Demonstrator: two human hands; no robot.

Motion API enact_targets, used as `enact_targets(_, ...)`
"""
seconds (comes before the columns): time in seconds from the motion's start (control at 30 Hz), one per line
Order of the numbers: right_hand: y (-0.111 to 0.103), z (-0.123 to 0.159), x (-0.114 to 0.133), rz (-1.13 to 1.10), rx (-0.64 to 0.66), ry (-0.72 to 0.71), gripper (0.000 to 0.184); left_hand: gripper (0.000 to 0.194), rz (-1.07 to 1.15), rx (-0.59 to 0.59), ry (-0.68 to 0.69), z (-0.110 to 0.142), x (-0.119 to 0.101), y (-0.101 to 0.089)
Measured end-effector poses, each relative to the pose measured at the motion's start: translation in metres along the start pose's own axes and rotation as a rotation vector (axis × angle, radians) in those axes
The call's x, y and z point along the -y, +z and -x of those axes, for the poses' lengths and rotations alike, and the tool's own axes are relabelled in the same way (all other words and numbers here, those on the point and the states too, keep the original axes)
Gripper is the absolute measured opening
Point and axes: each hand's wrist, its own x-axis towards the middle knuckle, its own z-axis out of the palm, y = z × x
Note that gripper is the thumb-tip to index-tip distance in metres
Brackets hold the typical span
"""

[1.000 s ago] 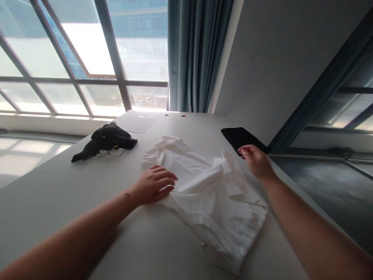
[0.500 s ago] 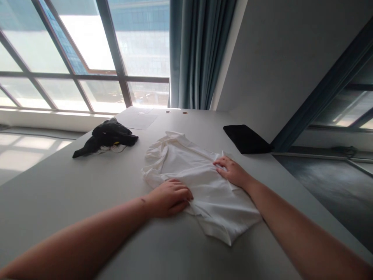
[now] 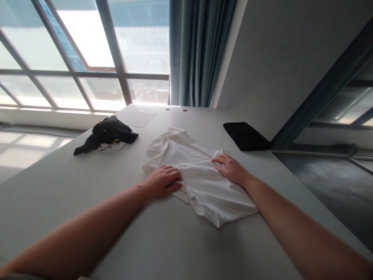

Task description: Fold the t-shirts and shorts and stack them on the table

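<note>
A white shirt (image 3: 194, 159) lies spread on the table, its far-left part rumpled into folds. At its near-left edge my left hand (image 3: 163, 181) is closed, fingers curled over the fabric and thumb lower down. My right hand (image 3: 231, 169) rests on the opposite edge with fingers stretched out and the thumb apart, the cloth slightly bunched beside it. A small label (image 3: 193, 198) shows near the shirt's lower-left edge. The lower end of the cloth comes to a point facing me. Cloth under both palms is hidden.
On the left of the white table (image 3: 163, 241) sits a crumpled black garment (image 3: 112, 132). A flat black item (image 3: 246, 136) lies at the right edge. Paper sheets (image 3: 140, 118) are at the far end, before the curtain (image 3: 201, 54) and windows.
My left hand has moved left and away from me, and the shirt's near end has shifted the same way. The label has come into view. My right hand has barely moved.
</note>
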Motion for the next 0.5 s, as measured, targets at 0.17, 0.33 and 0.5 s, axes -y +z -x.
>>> enact_targets(0.17, 0.003, -0.002, 0.0, 0.126, -0.001, 0.057, 0.044, 0.038, -0.053, -0.008, 0.031, 0.002, -0.004, 0.002)
enact_targets(0.33, -0.01, -0.004, 0.011, 0.236, 0.108, 0.147, 0.022, 0.037, 0.034, 0.175, 0.117, 0.002, 0.02, -0.009)
enact_targets(0.5, -0.024, 0.001, 0.072, 0.265, 0.465, 0.117, 0.023, 0.032, -0.07, 0.101, -0.108, 0.018, 0.064, -0.04)
